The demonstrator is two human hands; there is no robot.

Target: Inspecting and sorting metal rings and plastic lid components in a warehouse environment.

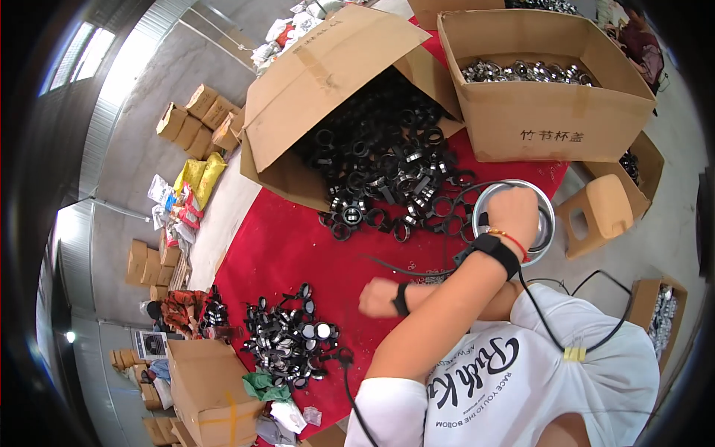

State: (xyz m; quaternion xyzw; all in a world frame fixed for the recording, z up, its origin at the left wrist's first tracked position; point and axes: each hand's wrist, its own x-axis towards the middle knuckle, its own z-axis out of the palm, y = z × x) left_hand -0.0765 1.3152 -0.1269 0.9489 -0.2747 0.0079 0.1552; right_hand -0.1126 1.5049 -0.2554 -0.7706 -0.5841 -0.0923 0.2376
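My left hand reaches across to the right, over my right forearm, and dips into a round silvery metal bowl. Its fingers are hidden below the knuckles, and so is whatever they touch. My right hand is above the red cloth, left of the crossed arms. It looks curled closed and is slightly blurred; what it may hold does not show. Black ring-shaped parts with shiny pieces spill from a tipped cardboard box. Black parts with silvery discs form another pile at the lower left.
An open carton of shiny metal rings stands at the far right. Beside it are a tan plastic stool and black cables. A closed cardboard box and a green cloth border the lower-left pile. Small bits lie near my right forearm.
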